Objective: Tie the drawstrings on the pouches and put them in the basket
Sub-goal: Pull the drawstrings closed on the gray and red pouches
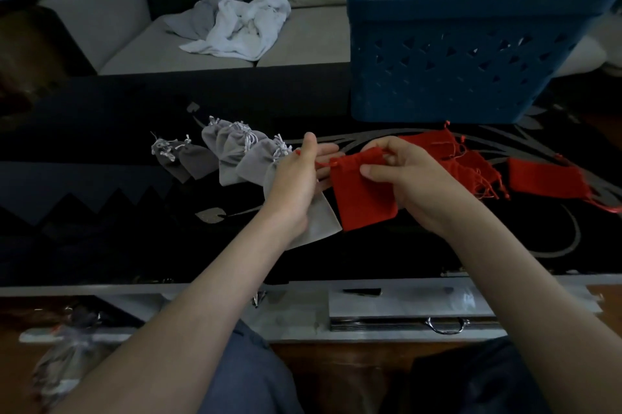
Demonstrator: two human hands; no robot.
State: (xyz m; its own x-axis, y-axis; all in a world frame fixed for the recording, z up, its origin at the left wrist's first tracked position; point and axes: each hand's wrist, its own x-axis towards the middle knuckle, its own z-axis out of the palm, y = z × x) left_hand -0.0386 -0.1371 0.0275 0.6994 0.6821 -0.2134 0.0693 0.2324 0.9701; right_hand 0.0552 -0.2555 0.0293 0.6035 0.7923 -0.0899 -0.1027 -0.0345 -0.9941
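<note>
A red pouch (363, 193) hangs between both hands above the dark table (101, 144). My left hand (296, 177) pinches its red drawstring at the pouch's left side. My right hand (414, 174) grips the gathered neck of the pouch, thumb on its front. Several grey pouches (232, 152) lie in a row to the left, one partly under my left hand. More red pouches (471, 167) lie to the right, with another one (545, 179) further right. The blue perforated basket (454, 56) stands at the back right of the table.
A sofa (134, 43) lies beyond the table with crumpled white and grey cloth (242, 22) on it. The table's near edge has a pale ledge and a drawer with a metal handle (444, 326). A plastic bag (67, 366) sits low at the left.
</note>
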